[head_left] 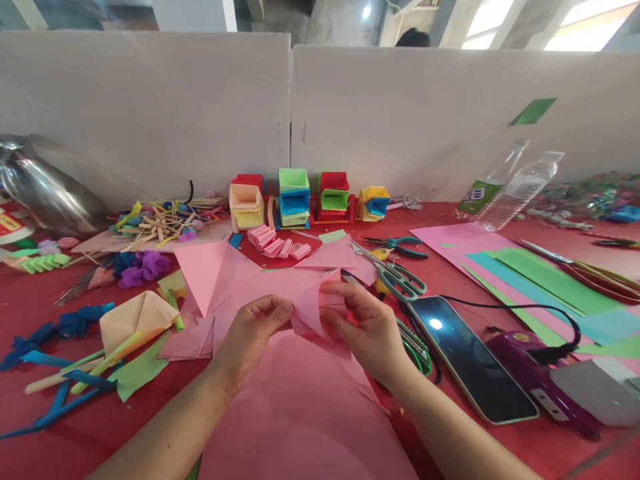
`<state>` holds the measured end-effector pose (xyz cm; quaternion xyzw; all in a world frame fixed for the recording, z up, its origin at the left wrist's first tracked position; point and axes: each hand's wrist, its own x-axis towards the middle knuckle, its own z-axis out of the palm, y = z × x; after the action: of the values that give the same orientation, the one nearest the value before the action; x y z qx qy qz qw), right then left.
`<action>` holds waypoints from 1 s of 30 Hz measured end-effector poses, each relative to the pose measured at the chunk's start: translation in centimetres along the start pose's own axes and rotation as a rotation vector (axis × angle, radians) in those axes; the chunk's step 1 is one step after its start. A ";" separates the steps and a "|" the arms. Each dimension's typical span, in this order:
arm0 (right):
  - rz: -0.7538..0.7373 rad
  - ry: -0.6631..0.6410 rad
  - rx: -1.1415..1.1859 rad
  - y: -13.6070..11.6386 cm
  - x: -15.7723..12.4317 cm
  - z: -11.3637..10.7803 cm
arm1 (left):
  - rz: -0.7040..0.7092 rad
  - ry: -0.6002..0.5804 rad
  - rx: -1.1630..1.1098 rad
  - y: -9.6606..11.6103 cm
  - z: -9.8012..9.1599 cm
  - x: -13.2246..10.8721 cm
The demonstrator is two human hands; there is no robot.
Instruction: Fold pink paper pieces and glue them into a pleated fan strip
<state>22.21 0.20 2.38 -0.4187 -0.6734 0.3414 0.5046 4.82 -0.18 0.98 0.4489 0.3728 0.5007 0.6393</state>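
The left hand [250, 340] is pinching a folded piece of pink paper [307, 307] at its left edge, thumb against fingers [265, 305] with only the paper between them, while the right hand [373, 330] is gripping the same piece at its right edge, its fingers also closing narrowly on it. The folded piece is being held up between the two hands, above a large pink sheet [300, 420] that is lying on the red desk [55, 457]. Just left of the left hand, a pointed pink piece [203, 270] is lying near a beige paper box [135, 320]. Beyond the hands, small pink folded strips [263, 238] are lying in front of a row of coloured paper boxes [294, 200], which are standing near white panels [150, 100]. To the right, grey-handled scissors [385, 268] are lying near teal-handled pliers [407, 249], and a phone [475, 367] is resting close to the right forearm. Farther right, green paper sheets [550, 280] are spreading out, and two clear bottles [520, 193] are standing behind them.
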 end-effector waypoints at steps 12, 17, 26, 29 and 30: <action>-0.087 0.002 -0.134 -0.3 -0.1 -0.1 | -0.011 0.069 -0.030 -0.1 0.0 0.1; -0.103 0.005 -0.153 -0.1 0.0 -0.2 | -0.028 0.034 0.006 0.2 0.0 0.1; -0.011 -0.045 -0.185 -0.6 0.2 -0.6 | -0.022 0.040 -0.148 -0.1 -0.1 0.0; -0.003 -0.030 -0.188 -0.7 0.1 -0.6 | -0.054 0.030 -0.111 -0.1 -0.3 0.0; -0.002 -0.026 -0.197 -0.7 0.1 -0.5 | -0.070 0.039 -0.083 -0.1 -0.3 0.0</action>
<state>22.54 0.05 3.14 -0.4611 -0.7107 0.2786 0.4524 4.59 -0.12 0.81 0.3987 0.3796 0.5018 0.6672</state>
